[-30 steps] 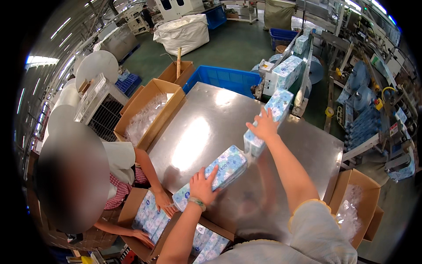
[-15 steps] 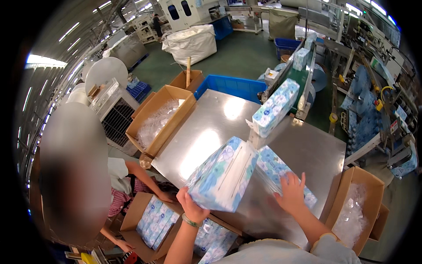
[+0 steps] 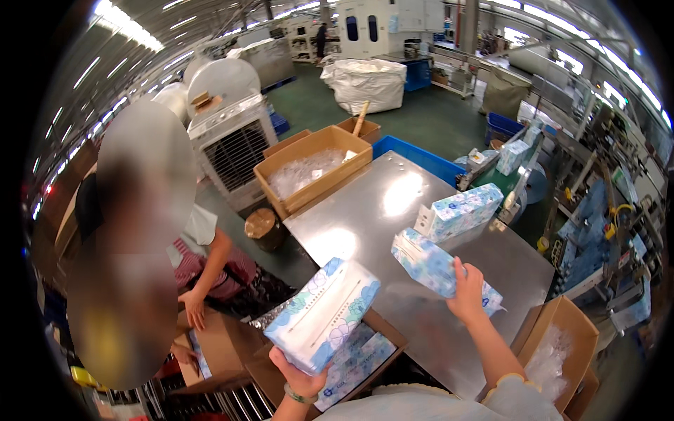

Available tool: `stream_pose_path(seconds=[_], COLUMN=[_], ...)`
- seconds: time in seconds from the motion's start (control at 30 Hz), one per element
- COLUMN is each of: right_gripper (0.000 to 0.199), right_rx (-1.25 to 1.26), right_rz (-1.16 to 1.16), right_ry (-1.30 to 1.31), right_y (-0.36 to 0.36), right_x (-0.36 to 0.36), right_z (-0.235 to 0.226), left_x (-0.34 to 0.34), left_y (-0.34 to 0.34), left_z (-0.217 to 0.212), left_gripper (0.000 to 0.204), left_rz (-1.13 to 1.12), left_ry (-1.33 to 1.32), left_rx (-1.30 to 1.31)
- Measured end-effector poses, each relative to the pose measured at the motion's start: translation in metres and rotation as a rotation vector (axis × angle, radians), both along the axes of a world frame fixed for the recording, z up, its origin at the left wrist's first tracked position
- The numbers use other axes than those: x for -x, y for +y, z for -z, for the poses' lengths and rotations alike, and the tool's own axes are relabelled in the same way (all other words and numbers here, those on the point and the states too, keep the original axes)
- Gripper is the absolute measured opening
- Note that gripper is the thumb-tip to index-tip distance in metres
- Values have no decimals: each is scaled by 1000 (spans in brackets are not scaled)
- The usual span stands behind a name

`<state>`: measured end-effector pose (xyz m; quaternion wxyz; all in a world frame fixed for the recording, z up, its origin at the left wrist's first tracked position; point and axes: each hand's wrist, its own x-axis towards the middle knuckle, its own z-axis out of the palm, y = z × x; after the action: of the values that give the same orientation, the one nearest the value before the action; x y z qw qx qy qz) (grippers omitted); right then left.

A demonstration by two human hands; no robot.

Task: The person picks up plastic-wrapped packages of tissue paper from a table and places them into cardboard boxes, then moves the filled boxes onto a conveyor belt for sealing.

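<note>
My left hand (image 3: 302, 377) is closed on the near end of a soft tissue pack (image 3: 323, 314), white with blue flowers. That pack is tilted above an open carton (image 3: 388, 327), where several similar packs (image 3: 357, 368) lie. Over the steel table (image 3: 379, 298), my right hand (image 3: 466, 293) grips a second tissue pack (image 3: 423, 261) near its right end, thumb and fingers across it. Whether this pack touches the table I cannot tell. Just beyond, a third pack (image 3: 467, 210) stands on its side, an end flap sticking out.
A conveyor (image 3: 518, 179) carrying another pack meets the table's far right corner. Cartons of clear plastic wrap stand at the left (image 3: 316, 158) and right (image 3: 562, 351). A blue bin (image 3: 421, 160) sits behind. At left, a co-worker's hands are at another carton (image 3: 228, 337).
My left hand has turned its pack so the slotted top shows, above the carton. My right hand has closed on the second pack and swung it. The co-worker's carton has shifted; the view has turned left.
</note>
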<state>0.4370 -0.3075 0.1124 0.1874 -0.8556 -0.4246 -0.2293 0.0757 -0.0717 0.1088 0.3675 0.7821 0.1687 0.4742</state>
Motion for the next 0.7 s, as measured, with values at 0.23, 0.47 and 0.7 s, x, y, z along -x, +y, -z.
stream_pose_path(seconds=[0.23, 0.47, 0.7], right_gripper=[95, 106, 109], right_rx=[-370, -85, -172], right_rz=[-340, -721, -1078], right_ry=[537, 527, 430], right_y=[35, 80, 127], right_x=[77, 147, 184], right_z=[-50, -96, -71], left_x=[71, 54, 95], left_y=[1, 2, 9], left_z=[53, 153, 155], left_gripper=[103, 108, 88], left_rz=[-45, 29, -67], left_ry=[898, 1226, 1456], left_rx=[-302, -18, 111])
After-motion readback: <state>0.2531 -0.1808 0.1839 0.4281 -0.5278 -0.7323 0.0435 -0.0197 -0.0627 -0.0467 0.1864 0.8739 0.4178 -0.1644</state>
